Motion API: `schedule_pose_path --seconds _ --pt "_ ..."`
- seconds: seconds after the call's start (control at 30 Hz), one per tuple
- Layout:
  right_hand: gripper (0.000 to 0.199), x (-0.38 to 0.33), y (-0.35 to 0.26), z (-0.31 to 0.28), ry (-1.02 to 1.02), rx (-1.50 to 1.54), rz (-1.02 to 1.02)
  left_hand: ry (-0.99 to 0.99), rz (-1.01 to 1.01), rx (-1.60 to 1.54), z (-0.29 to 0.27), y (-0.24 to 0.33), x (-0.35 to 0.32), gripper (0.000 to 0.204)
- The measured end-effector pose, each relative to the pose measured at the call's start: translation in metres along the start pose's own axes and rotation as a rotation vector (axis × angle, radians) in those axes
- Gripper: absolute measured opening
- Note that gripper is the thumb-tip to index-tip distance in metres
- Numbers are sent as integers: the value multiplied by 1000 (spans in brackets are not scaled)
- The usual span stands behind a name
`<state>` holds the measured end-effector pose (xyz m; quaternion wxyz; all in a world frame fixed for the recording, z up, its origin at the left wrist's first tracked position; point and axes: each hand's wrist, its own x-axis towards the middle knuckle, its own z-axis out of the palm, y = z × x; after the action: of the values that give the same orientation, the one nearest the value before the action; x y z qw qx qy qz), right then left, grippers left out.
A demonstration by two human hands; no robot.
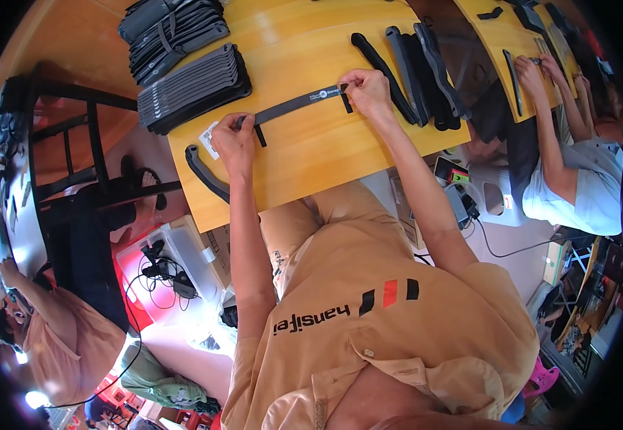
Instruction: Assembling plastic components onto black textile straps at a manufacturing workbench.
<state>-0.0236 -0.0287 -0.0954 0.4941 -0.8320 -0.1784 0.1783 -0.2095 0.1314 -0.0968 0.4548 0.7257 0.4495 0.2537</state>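
Note:
A dark grey flat strap [290, 108] with white print lies stretched across the wooden table [304, 154], slanting up to the right. My left hand [233, 147] pinches its left end, and my right hand [369, 93] pinches its right end with thumb and fingers. Short black tabs stick out from the strap beside each hand. Partly behind my left hand is a white label [208, 139]. A loose dark strap [204, 174] curves along the table's left edge, below my left hand.
A neat stack of dark straps [193, 89] sits at the table's left, with a tied bundle [172, 39] beyond it. Several long black straps [433, 79] lie at the right. Co-workers are at either side. A plastic bin with cables [172, 272] stands at lower left.

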Motion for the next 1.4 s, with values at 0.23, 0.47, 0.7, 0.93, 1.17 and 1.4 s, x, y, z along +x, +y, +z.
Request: schedule_pose_path --seconds 0.23,0.47,0.7,0.93,1.17,1.4 --pt "13 -1 6 3 17 19 -26 1 21 -14 1 0 -1 10" --pt "13 -1 8 6 43 4 -79 17 59 9 3 -3 -1 8" --pt "12 7 22 9 114 -29 -250 2 64 -34 2 -2 3 15" --pt "5 -1 3 3 13 -3 -69 57 75 -85 3 -15 4 21" --pt "14 -13 3 -3 100 -65 -269 194 381 304 1 11 -15 21" --pt "29 -53 -18 7 43 -425 -830 -114 667 578 11 17 -43 43"
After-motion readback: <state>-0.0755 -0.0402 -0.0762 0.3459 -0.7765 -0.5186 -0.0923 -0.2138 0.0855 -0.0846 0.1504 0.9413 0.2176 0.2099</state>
